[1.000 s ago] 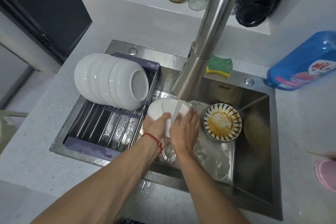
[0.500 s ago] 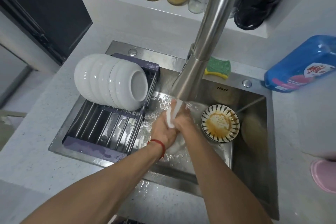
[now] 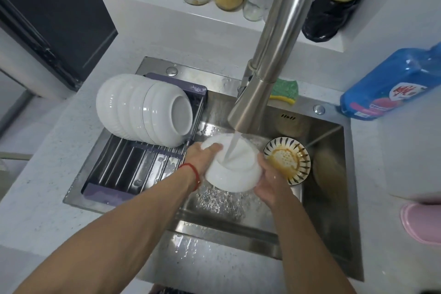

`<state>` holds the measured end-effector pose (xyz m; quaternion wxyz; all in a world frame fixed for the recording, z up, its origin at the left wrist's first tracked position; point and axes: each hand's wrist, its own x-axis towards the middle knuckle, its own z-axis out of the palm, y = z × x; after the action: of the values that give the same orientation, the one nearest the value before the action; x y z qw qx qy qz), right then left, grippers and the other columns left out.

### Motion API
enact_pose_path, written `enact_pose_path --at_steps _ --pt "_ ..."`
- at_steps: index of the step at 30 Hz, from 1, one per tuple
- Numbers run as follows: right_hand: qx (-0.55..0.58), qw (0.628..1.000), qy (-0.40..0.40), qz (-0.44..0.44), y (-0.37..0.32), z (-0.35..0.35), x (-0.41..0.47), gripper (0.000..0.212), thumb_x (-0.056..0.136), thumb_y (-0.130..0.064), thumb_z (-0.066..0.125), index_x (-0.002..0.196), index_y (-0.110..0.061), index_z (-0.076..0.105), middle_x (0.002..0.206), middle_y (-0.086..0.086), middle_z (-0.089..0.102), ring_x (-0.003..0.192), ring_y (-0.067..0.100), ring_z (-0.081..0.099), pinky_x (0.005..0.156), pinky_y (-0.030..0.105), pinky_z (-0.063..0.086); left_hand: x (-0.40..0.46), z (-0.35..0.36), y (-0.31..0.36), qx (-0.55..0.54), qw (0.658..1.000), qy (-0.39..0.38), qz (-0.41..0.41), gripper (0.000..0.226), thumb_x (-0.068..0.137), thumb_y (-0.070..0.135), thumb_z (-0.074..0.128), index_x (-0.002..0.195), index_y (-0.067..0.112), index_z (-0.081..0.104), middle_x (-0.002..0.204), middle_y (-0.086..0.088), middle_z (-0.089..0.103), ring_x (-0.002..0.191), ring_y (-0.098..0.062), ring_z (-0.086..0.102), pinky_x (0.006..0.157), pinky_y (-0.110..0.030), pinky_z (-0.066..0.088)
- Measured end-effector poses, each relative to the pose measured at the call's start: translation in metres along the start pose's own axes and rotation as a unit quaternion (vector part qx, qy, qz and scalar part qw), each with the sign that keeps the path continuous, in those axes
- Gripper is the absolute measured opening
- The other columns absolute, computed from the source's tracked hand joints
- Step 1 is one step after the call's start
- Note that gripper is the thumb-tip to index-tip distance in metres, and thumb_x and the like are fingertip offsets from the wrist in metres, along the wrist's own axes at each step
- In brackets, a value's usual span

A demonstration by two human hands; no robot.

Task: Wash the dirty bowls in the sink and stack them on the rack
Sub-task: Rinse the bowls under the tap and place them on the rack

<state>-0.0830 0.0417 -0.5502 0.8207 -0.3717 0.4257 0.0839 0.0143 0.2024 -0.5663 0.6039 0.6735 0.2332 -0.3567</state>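
**Bowl flipped under the tap**

Vs half a second ago: both my hands were bunched together under the stream, bowl mostly hidden. Now the white bowl [image 3: 232,167] is turned base-up above the sink [image 3: 334,198], water hitting its underside. Left hand [image 3: 202,154] on its left rim, fingers flat and together on the outside. Right hand [image 3: 268,180] cups the right rim; fingertips hidden, grip detail unclear.

Counts: 4 clean bowls [image 3: 143,108] nested on their sides on the rack [image 3: 133,169]; 1 dirty patterned bowl [image 3: 287,160] in the sink, just right of my right hand; 1 faucet [image 3: 269,55]; 1 sponge [image 3: 285,89].
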Motion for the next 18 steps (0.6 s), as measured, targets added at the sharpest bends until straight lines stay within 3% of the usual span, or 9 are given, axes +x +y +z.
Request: enact_pose_path --at_steps 2,3,5,8,10,12,15,16,18 --pt "-0.03 0.996 0.04 -0.078 -0.001 0.006 -0.014 0.03 0.108 -0.027 0.051 0.13 -0.009 0.06 0.122 0.014 0.071 0.108 0.029 0.068 0.078 0.042 0.061 0.001 0.011 -0.005 0.153 0.988 -0.001 0.023 0.057 0.102 0.046 0.057 0.147 0.015 0.043 0.132 -0.016 0.061 0.106 -0.034 0.068 0.073 -0.042 0.062" --pt "-0.116 0.985 0.053 -0.117 0.0 0.015 -0.021 0.023 0.107 -0.027 0.053 0.124 -0.012 0.06 0.114 0.01 0.072 0.102 0.025 0.069 0.07 0.036 0.062 -0.001 0.018 -0.007 0.214 0.976 -0.024 0.036 0.056 0.106 0.047 0.046 0.153 0.017 0.039 0.144 -0.019 0.053 0.122 -0.038 0.061 0.089 -0.047 0.059" --pt "-0.344 0.913 0.079 -0.205 0.005 0.029 -0.023 0.017 0.105 -0.03 0.057 0.117 -0.018 0.061 0.107 0.002 0.069 0.096 0.024 0.069 0.07 0.033 0.06 -0.012 0.032 -0.007 0.172 0.981 -0.09 0.02 0.057 0.108 0.054 0.034 0.153 0.02 0.043 0.153 -0.017 0.047 0.141 -0.036 0.047 0.11 -0.054 0.047" --pt "-0.605 0.753 0.026 -0.257 0.015 0.049 -0.023 0.023 0.106 -0.021 0.054 0.128 -0.017 0.059 0.114 -0.006 0.065 0.099 0.013 0.066 0.078 0.027 0.056 -0.022 0.031 -0.005 -0.088 0.981 -0.153 -0.074 0.082 0.096 0.081 0.026 0.098 0.013 0.07 0.085 -0.006 0.068 0.09 -0.021 0.068 0.084 -0.041 0.06" --pt "-0.697 0.662 -0.017 -0.275 0.022 0.055 -0.02 0.021 0.107 -0.016 0.051 0.127 -0.01 0.056 0.108 0.004 0.068 0.096 0.018 0.069 0.085 0.034 0.06 -0.012 0.02 -0.008 -0.112 0.986 -0.106 -0.07 0.08 0.097 0.078 0.034 0.092 0.008 0.073 0.079 -0.007 0.066 0.081 -0.024 0.067 0.078 -0.04 0.058" --pt "-0.749 0.587 -0.062 -0.301 0.021 0.054 -0.024 0.012 0.109 -0.019 0.047 0.115 -0.01 0.054 0.097 0.006 0.068 0.085 0.021 0.068 0.08 0.039 0.061 -0.005 0.011 -0.012 -0.103 0.993 -0.024 -0.051 0.062 0.106 0.057 0.037 0.108 0.003 0.066 0.09 -0.015 0.073 0.078 -0.029 0.072 0.071 -0.041 0.061" --pt "-0.782 0.558 -0.116 -0.253 0.012 0.047 -0.026 0.027 0.11 -0.039 0.042 0.114 -0.014 0.051 0.098 -0.001 0.062 0.083 0.018 0.061 0.069 0.028 0.051 -0.003 0.004 -0.023 -0.122 0.992 -0.001 -0.031 0.051 0.111 0.047 0.031 0.123 0.006 0.059 0.106 -0.022 0.076 0.087 -0.038 0.076 0.075 -0.051 0.064" --pt "-0.786 0.567 -0.124 -0.213 0.007 0.042 -0.021 0.037 0.109 -0.047 0.037 0.12 -0.015 0.052 0.107 0.002 0.062 0.09 0.019 0.061 0.074 0.03 0.052 -0.004 0.0 -0.027 -0.139 0.99 -0.009 -0.03 0.051 0.111 0.048 0.03 0.127 0.009 0.059 0.109 -0.022 0.076 0.094 -0.039 0.076 0.078 -0.054 0.064" --pt "-0.827 0.54 -0.084 -0.135 -0.002 0.032 0.002 0.061 0.109 -0.054 0.025 0.149 -0.01 0.039 0.15 0.017 0.045 0.135 0.031 0.049 0.112 0.046 0.042 -0.012 -0.002 -0.034 -0.177 0.982 -0.04 -0.043 0.054 0.11 0.051 0.029 0.133 0.012 0.058 0.113 -0.021 0.076 0.1 -0.038 0.076 0.075 -0.052 0.065"
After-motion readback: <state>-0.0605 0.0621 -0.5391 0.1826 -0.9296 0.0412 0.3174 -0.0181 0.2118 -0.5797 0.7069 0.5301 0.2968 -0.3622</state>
